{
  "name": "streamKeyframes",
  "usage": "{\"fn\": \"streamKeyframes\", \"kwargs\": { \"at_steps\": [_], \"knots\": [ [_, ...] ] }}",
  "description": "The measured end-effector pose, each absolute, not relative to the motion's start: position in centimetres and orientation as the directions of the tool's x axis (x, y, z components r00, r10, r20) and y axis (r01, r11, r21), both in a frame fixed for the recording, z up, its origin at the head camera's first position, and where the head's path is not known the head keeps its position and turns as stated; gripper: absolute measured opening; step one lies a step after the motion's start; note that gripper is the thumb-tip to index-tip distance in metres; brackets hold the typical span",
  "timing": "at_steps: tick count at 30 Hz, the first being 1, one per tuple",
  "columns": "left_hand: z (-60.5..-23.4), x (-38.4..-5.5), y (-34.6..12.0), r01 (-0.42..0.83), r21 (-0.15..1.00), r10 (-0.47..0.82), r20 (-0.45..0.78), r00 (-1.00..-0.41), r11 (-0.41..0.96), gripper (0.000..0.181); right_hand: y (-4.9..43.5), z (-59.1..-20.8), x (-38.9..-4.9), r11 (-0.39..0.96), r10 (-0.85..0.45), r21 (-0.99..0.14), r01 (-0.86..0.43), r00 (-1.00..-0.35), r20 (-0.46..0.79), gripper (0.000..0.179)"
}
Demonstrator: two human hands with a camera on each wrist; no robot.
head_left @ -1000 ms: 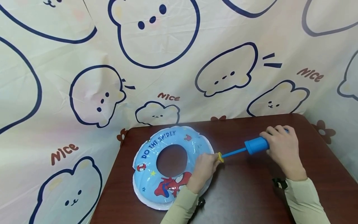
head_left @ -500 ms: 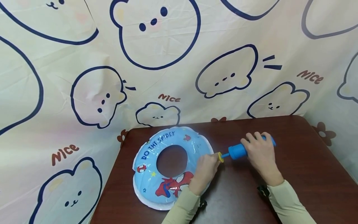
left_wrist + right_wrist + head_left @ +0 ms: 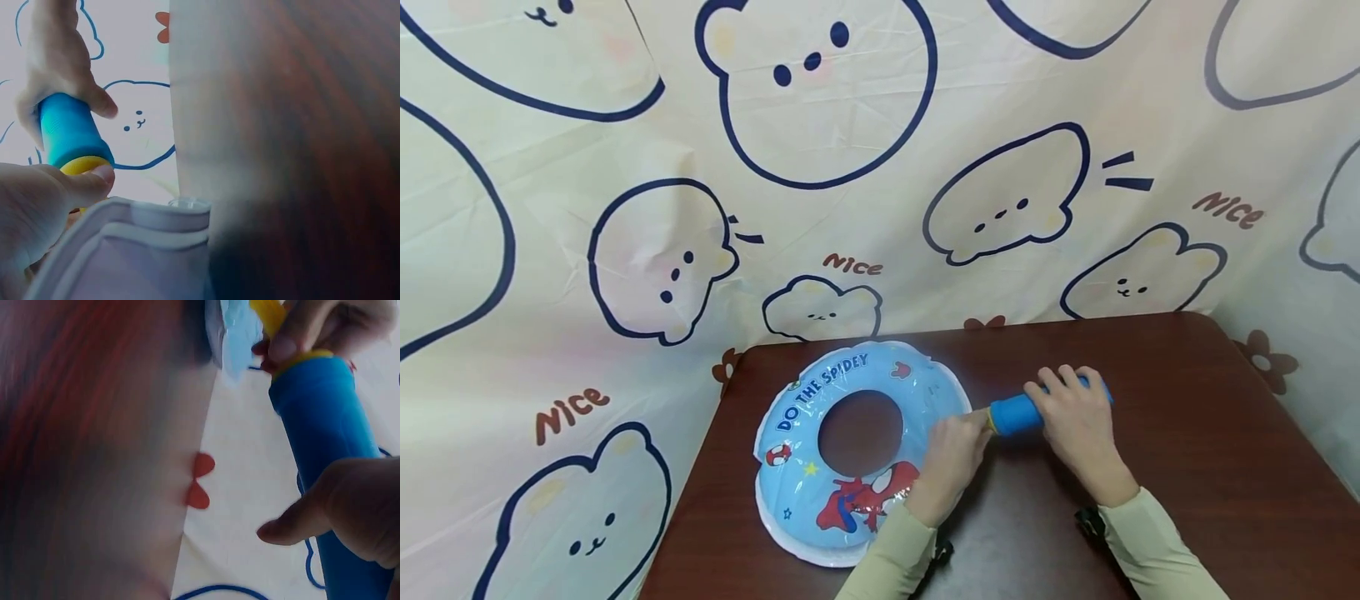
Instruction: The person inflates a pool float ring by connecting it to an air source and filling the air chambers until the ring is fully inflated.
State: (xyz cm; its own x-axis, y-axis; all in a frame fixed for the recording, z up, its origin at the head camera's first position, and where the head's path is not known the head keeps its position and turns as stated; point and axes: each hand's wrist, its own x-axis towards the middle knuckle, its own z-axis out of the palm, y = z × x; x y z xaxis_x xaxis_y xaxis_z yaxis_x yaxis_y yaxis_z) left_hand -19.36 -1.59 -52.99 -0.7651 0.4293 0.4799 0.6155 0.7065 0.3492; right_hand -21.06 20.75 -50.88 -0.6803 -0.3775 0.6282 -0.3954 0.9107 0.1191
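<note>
A brown table [image 3: 1232, 450] bears a blue inflatable ring [image 3: 793, 483].

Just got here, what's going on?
A person is holding a blue cylindrical plastic hand pump at the edge of a light-blue printed plastic swim ring, which lies flat on a dark brown wood-grain table. The right hand grips the pump's barrel; the left hand pinches its yellow plastic end piece. The barrel sits right up against that piece, no rod showing. Whether it's connected to the ring is hidden.
</note>
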Motion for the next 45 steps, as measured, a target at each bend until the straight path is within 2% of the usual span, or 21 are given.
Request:
{"fn": "streamKeyframes", "kwargs": {
  "at_steps": [4, 11, 16, 19, 23, 29, 34, 37, 41, 45],
  "knots": [
    [-52.9, -19.5, -1.7, 0.610, 0.387, 0.409, 0.487, -0.772, 0.691, 0.009, 23.3, -49.6, -21.3, 0.927, -0.327, 0.057, -0.370, -0.726, 0.605, 0.060],
    [-52.5, -19.7, -1.8, 0.596, 0.329, 0.393, 0.511, -0.764, 0.732, 0.009, 27.4, -47.3, -21.0, 0.950, -0.258, 0.026, -0.312, -0.732, 0.631, 0.066],
    [-52.6, -19.4, -1.7, 0.591, 0.314, 0.394, 0.509, -0.765, 0.743, 0.011, 27.5, -47.6, -20.8, 0.952, -0.266, 0.056, -0.300, -0.724, 0.637, 0.069],
    [-52.8, -19.3, -1.6, 0.589, 0.287, 0.394, 0.519, -0.759, 0.756, 0.014, 25.9, -48.2, -21.0, 0.943, -0.299, 0.087, -0.322, -0.700, 0.649, 0.066],
    [-52.8, -19.2, -1.5, 0.589, 0.259, 0.401, 0.524, -0.751, 0.765, 0.014, 23.7, -49.0, -21.1, 0.932, -0.326, 0.106, -0.346, -0.675, 0.662, 0.053],
    [-52.8, -19.3, -1.7, 0.623, 0.312, 0.397, 0.552, -0.733, 0.717, 0.010, 21.1, -50.2, -20.7, 0.919, -0.358, 0.134, -0.369, -0.647, 0.673, 0.046],
    [-52.7, -19.2, -1.6, 0.630, 0.326, 0.406, 0.543, -0.735, 0.705, 0.015, 19.9, -50.9, -20.6, 0.909, -0.387, 0.166, -0.382, -0.632, 0.671, 0.037],
    [-52.6, -19.2, -1.7, 0.606, 0.367, 0.396, 0.505, -0.767, 0.706, 0.018, 20.0, -51.2, -20.7, 0.905, -0.394, 0.153, -0.397, -0.648, 0.652, 0.039],
    [-52.6, -19.5, -1.9, 0.568, 0.428, 0.381, 0.449, -0.809, 0.702, 0.016, 21.7, -50.8, -21.1, 0.916, -0.357, 0.083, -0.393, -0.703, 0.615, 0.057],
    [-52.4, -19.6, -2.3, 0.560, 0.414, 0.389, 0.428, -0.816, 0.718, 0.014, 24.4, -49.7, -21.3, 0.935, -0.294, 0.021, -0.355, -0.739, 0.606, 0.064]
  ]
}}
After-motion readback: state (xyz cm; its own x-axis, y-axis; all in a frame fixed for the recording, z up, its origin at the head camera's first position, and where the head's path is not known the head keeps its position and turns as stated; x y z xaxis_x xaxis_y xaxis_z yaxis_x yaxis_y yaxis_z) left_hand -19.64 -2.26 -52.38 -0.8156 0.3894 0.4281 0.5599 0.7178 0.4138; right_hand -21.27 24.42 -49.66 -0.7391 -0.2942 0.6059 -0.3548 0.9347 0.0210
